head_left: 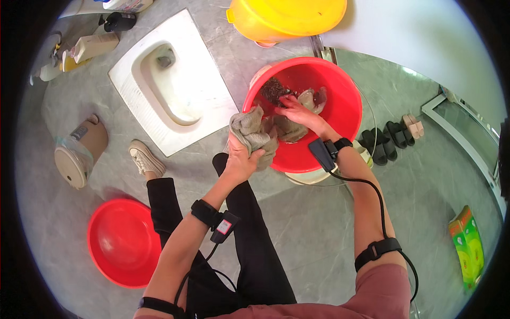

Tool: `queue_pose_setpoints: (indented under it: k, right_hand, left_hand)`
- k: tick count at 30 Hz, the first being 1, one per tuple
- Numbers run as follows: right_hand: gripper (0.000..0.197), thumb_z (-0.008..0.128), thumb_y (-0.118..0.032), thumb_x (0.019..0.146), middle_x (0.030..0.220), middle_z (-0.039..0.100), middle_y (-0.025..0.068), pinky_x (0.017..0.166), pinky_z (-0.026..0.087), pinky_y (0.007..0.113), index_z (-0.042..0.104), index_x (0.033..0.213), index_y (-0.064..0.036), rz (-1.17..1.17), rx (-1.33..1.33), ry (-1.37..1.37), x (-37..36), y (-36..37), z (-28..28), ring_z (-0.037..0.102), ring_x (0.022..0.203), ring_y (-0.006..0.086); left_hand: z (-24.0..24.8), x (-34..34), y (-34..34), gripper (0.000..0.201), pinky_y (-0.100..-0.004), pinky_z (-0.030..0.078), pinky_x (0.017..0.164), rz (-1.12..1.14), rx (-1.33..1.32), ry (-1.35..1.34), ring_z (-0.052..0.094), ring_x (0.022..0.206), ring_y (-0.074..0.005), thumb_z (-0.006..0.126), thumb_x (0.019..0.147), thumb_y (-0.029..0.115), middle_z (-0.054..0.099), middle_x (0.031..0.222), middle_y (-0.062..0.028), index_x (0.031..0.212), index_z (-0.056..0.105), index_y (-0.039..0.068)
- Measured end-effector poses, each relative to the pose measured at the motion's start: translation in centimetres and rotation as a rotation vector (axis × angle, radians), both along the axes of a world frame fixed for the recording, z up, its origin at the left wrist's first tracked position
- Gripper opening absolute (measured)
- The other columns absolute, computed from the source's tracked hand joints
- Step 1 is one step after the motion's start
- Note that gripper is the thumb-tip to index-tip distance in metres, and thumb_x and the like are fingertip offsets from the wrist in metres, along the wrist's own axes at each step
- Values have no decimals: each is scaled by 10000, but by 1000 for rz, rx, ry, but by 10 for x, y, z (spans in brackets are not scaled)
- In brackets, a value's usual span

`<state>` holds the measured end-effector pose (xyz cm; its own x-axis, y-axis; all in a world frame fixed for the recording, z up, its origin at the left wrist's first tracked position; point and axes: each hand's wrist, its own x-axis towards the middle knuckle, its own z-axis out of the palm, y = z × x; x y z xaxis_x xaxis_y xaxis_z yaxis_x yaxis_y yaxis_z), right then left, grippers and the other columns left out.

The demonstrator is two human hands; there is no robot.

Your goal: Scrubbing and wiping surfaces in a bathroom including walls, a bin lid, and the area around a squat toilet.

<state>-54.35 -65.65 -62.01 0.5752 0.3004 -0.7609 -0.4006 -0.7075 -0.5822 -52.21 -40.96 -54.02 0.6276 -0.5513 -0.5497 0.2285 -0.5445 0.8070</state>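
A grey-brown cloth (pixel 248 127) hangs bunched over the left rim of a red tub (pixel 342 119). My left hand (pixel 241 162) is closed around its lower part, outside the tub. Inside the tub, my right hand (pixel 298 112) reaches in with its fingers stretched out and apart. Its fingertips are close to a dark brown, rough-textured thing (pixel 272 90); whether they touch it is unclear. Below that hand lies more wet grey-brown cloth (pixel 289 130). A pale, wet piece of fabric (pixel 309 100) rests farther right in the tub.
A white squat toilet (pixel 218 87) is set in the floor at left. Around me are a yellow bucket (pixel 287 18), a second red basin (pixel 119 242), a tan bin (pixel 71 165), several slippers (pixel 396 133) and a green-yellow package (pixel 466 247). Several bottles (pixel 95 47) stand far left.
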Motion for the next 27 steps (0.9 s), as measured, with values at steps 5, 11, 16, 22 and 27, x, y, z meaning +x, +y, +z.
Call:
queue_pose_setpoints:
  k: [5,11,16,22,27]
  right_hand:
    - [448,534,-279,852,1410,283,142,1079,180,338,493,1239,-56,-497,63,180,-12,-4,39,232,1321,246]
    - [631,571,-294,858,1448,192,69,1066,194,300,300,1361,-28,-964,295,278,-39,7,82,237,1310,173]
    - [647,573,-317,846,1451,170,68,1056,212,308,313,1356,-15,-1098,350,272,-58,1,102,202,1327,193]
    - [586,523,-297,878,1415,226,63,1061,198,304,323,1349,-12,-1234,405,229,-75,8,122,224,1314,185]
    - [497,446,-194,923,1423,209,52,1048,216,292,300,1355,5,-1226,368,252,-92,16,144,230,1308,159]
  left_hand:
    - [13,-2,7,830,-401,282,1014,124,-8,178,345,1214,-378,665,747,111,304,1301,-265,1323,88,-46]
    - [21,2,10,946,-435,266,1020,149,58,124,315,1215,-420,721,719,210,271,1304,-302,1339,53,-43]
    - [67,21,-27,956,-466,250,1018,4,361,-232,262,1239,-420,734,692,194,225,1321,-300,1351,74,-17]
    - [46,27,-57,675,-462,296,987,-242,-91,-435,334,1179,-424,648,722,89,316,1295,-251,1296,303,4]
    - [6,9,-112,519,-437,378,921,-114,-104,-314,454,1075,-412,605,734,70,469,1176,-242,1220,432,14]
